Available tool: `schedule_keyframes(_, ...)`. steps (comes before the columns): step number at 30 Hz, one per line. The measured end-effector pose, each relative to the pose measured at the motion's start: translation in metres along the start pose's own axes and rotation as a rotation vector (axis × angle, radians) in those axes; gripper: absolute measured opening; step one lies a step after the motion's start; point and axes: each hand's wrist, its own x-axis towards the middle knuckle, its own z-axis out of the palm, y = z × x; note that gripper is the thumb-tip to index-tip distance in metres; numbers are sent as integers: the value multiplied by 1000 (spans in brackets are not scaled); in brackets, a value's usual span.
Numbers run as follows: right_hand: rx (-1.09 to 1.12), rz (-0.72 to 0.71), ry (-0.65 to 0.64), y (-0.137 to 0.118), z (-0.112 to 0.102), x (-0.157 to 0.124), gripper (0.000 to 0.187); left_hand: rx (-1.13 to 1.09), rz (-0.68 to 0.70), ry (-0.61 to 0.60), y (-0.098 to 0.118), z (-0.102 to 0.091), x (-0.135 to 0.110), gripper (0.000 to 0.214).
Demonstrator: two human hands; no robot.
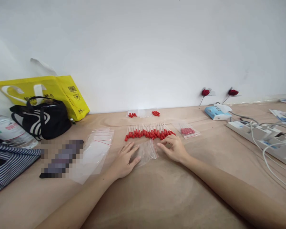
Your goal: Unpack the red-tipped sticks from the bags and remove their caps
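A row of thin whitish sticks with red tips [143, 133] lies across the middle of the table. In front of it is a clear zip bag with a red seal line [146, 152], lying flat. My left hand [125, 161] rests on the left edge of this bag, fingers stretched out and holding nothing. My right hand [173, 148] is at the right end of the row, its fingers by the last red tips and its thumb apart near the bag's seal. Whether those fingers touch a stick is hard to make out. A filled zip bag [187, 131] with red-tipped sticks lies just beyond my right hand.
Flat zip bags [92, 156] are stacked on the left, beside a blurred dark object [64, 157]. More filled bags [143, 113] lie by the wall. Black bag [45, 119] and yellow bag [71, 95] stand left. Tissue pack [214, 113] and power strips with cables [259, 140] occupy the right.
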Motion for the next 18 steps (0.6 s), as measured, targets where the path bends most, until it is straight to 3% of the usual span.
schedule_keyframes(6, -42, 212, -207, -42, 16, -8, 30, 95, 21, -93, 3, 1, -2, 56)
schedule_keyframes(10, -135, 297, -203, -40, 21, -11, 12, 87, 33, -95, 1, 1, -3, 57)
schedule_keyframes(12, -146, 244, -165, -36, 19, -13, 10, 70, 40, -80, 1, 1, -3, 56)
schedule_keyframes(14, -121, 100, -163, -34, 16, -14, 23, 38, 44, -44, 0, 0, -3, 54)
schedule_keyframes(18, -110, -182, -308, -35, 12, -16, 33, -95, 34, 76, -2, -1, 0, 42)
